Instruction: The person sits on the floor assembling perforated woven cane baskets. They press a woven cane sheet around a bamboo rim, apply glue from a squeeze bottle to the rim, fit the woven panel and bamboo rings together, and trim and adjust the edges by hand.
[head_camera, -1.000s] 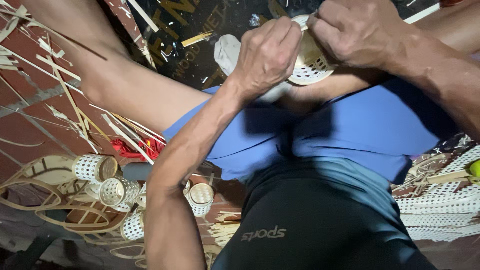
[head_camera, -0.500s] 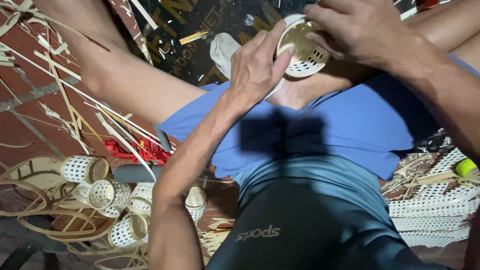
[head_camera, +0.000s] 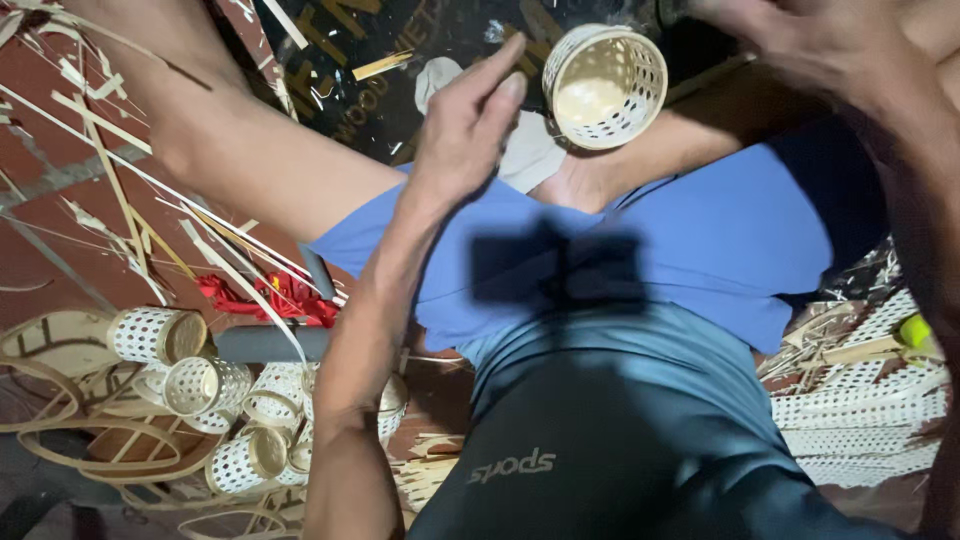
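Note:
A small round woven cane basket (head_camera: 605, 85) faces me with its open mouth, over my bare lower leg at the top centre. My left hand (head_camera: 468, 135) is just left of it, fingers stretched out and apart, fingertips close to the rim but not clasping it. My right hand (head_camera: 800, 40) is blurred at the top right, spread open and clear of the basket. I cannot tell what the basket rests on. Blue shorts and a dark shirt fill the lower middle.
Several finished small woven baskets (head_camera: 190, 385) lie heaped at lower left with cane hoops. Loose bamboo strips (head_camera: 120, 200) cover the brick floor at left, beside a red cloth (head_camera: 260, 295). Perforated woven sheets (head_camera: 870, 410) lie at right. A white cloth (head_camera: 530, 155) sits under the basket.
Both hands gripped the basket before. Now both have let go and spread open, the right hand pulling away to the right, and the basket's mouth has turned toward me.

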